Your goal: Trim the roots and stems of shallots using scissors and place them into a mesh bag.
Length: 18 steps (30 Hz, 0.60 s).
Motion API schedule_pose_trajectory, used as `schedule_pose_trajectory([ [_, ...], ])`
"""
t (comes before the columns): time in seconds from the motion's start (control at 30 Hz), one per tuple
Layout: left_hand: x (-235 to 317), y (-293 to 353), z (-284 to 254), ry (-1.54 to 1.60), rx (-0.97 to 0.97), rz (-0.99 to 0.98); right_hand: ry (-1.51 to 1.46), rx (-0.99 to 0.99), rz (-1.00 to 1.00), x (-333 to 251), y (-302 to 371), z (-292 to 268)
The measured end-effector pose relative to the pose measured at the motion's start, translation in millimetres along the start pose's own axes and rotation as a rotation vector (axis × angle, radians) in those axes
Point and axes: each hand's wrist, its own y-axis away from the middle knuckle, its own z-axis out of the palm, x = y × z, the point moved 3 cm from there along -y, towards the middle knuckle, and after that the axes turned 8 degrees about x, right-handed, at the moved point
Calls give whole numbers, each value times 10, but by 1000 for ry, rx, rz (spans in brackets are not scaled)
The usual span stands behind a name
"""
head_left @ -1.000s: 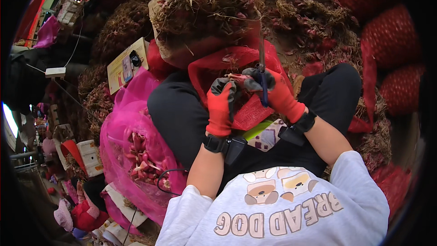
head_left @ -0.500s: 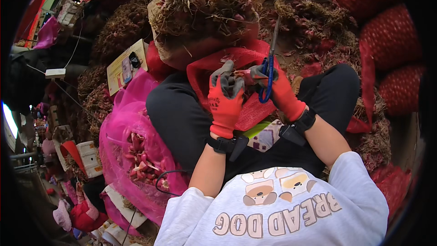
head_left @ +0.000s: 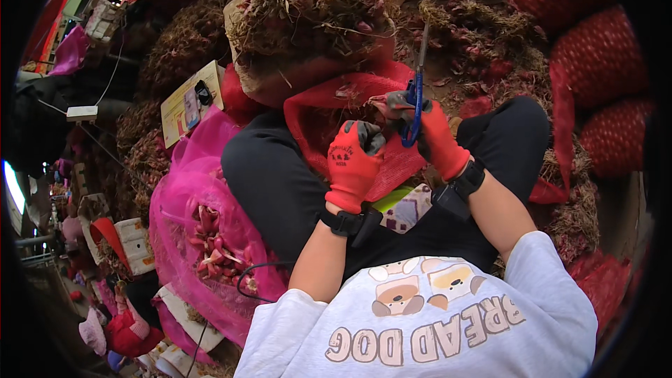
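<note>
My right hand point(head_left: 432, 129), in a red and grey glove, grips blue-handled scissors point(head_left: 414, 113) with the blades pointing away from me. Beside its fingertips is a pinkish shallot point(head_left: 379, 103), apparently pinched there. My left hand point(head_left: 355, 157), gloved the same way, is curled closed just to the left and nearer to me; whatever its fingers may hold is hidden. Below both hands a red mesh bag point(head_left: 297, 115) lies spread between my legs. To my left stands a pink mesh bag point(head_left: 168, 217) with peeled-looking shallots point(head_left: 210, 241) inside.
Ahead is a container point(head_left: 262, 77) heaped with dried-stemmed shallots point(head_left: 315, 7). More shallots point(head_left: 483, 49) lie at the far right, beside full red mesh sacks point(head_left: 602, 63). A phone point(head_left: 191, 108) rests on a board point(head_left: 171, 119) at left. A dark cable point(head_left: 246, 283) runs by my left forearm.
My left hand has drawn back toward me from the shallot, and its fingers have curled in. My right hand keeps the scissors in nearly the same place.
</note>
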Motion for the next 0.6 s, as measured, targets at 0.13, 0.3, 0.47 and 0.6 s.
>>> schedule_pose_trajectory([
  [0.13, 118, -65, -3, 416, 193, -179, -9, 34, 38, -31, 22, 41],
  [0.3, 137, -122, -36, -23, 69, 245, 25, 4, 123, 28, 44, 63],
  [0.47, 79, -147, -56, -61, -86, 224, 16, -93, 154, 12, 56, 62],
  [0.6, 75, -120, -13, -103, -146, 255, 25, -75, 145, 96, -16, -51],
])
